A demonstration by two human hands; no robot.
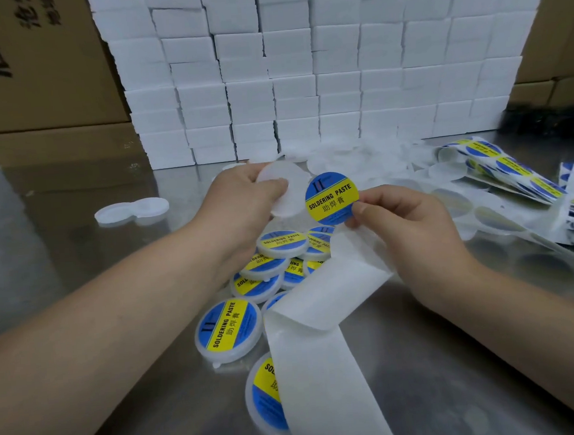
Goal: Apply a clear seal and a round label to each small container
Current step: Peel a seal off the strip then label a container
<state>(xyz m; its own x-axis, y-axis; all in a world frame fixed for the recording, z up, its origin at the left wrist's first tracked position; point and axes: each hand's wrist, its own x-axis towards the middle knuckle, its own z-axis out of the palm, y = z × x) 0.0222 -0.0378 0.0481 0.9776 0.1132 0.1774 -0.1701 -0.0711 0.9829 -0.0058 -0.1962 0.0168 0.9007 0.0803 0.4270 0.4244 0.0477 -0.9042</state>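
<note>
Left hand [243, 200] grips a bare white container [285, 192] above bench [78, 259] centre, thumb across its top face, fingers curled behind it. Right hand [405, 229] pinches a round label [332, 197] by its lower right edge between thumb and forefinger; remaining fingers curled in. Label reads "SOLDERING PASTE", blue with a yellow band, held just beside the container's right edge, slightly overlapping it; can't tell if it's touching. White backing strip [321, 334] hangs from under the right hand and runs down to the near edge, lying over part of the labelled pile. Labelled containers [230, 326] are heaped at bench centre under both hands, trailing toward the near edge, some stacked on each other. Unlabelled white discs [342, 160] are piled toward the far edge, against a wall of white boxes [302, 63]. Two empty white lids [132, 211] sit apart on the left side. More label strips [510, 171] are bunched at the right edge. Cardboard cartons [31, 72] are at the far left corner.
</note>
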